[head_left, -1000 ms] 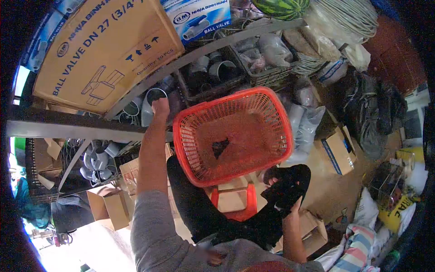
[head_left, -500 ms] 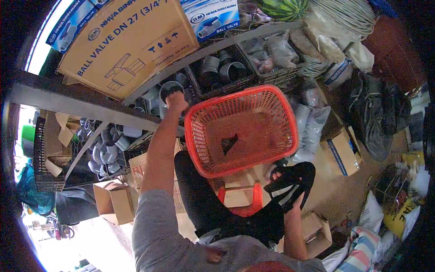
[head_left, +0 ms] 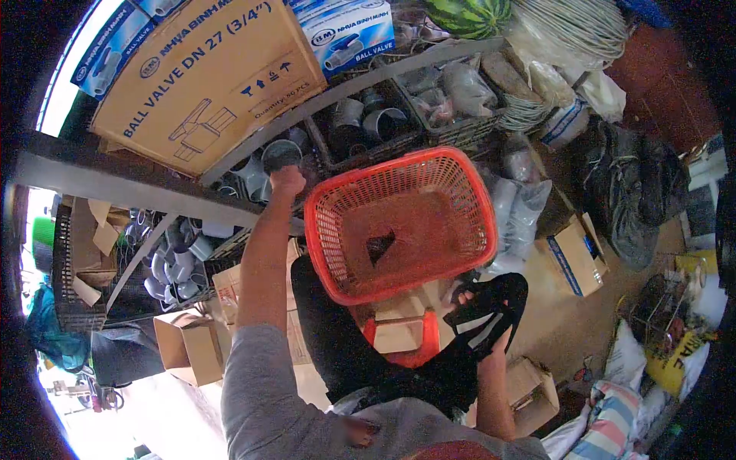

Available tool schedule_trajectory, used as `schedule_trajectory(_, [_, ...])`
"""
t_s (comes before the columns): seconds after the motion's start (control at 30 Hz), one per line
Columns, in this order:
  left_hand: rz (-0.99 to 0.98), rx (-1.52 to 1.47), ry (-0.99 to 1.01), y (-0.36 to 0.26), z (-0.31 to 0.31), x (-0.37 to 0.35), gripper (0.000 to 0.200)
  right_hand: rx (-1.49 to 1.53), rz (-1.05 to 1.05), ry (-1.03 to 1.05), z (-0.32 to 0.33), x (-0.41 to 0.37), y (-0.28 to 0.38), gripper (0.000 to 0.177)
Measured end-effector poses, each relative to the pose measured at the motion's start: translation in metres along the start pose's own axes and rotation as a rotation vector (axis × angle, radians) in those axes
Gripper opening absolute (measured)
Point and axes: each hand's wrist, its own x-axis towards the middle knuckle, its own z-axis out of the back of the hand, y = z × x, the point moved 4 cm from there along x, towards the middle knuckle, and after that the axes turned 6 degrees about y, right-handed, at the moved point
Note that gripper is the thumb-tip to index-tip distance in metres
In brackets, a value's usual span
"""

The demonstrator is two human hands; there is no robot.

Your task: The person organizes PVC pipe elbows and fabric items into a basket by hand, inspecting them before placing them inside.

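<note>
My left hand (head_left: 287, 182) reaches forward, its fingers closed at the rim of a round grey pipe fitting (head_left: 282, 153) over a crate of fittings. Right in front of me is a red plastic basket (head_left: 400, 287) with perforated walls, and a small dark flat piece (head_left: 380, 246) lies on its floor. To the basket's lower right, my right hand (head_left: 500, 342) is closed at a black object with a pale strip (head_left: 502, 299). What kind of object that is, I cannot tell. Part of the right hand is hidden behind it.
A ball valve carton (head_left: 207, 84) stands behind the rail at upper left. Dark crates (head_left: 368, 157) of grey fittings line the back. Open cardboard boxes (head_left: 188, 349) sit at lower left and right. Bagged fittings (head_left: 517, 222) lie right of the basket. A red stool (head_left: 429, 341) is below it.
My left hand and the grey fitting have shifted slightly down and left in view. The whole view has also moved slightly. My right hand keeps its hold.
</note>
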Motion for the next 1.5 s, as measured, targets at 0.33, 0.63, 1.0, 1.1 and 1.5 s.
schedule_trajectory(0.33, [0.076,-0.532,-0.377,-0.003,0.031,-0.055,0.055,0.058,0.367,0.026,-0.01,-0.017,0.023,0.067])
schedule_trajectory(0.63, [-0.122,-0.842,-0.844,-0.026,0.093,-0.174,0.051,-0.038,0.342,-0.116,0.031,-0.042,0.013,0.083])
schedule_trajectory(1.0, [-0.364,-1.507,-0.841,-0.093,0.108,-0.324,0.036,-0.051,0.345,-0.061,-0.063,-0.047,-0.018,0.072])
schedule_trajectory(1.1, [-0.357,-1.907,-0.617,-0.113,0.072,-0.354,0.036,-0.048,0.455,0.113,-0.078,-0.027,-0.022,0.055])
schedule_trajectory(1.5, [-0.495,-2.473,-0.021,-0.173,0.072,-0.465,0.049,-1.723,1.306,0.002,-0.207,-0.036,-0.001,0.054])
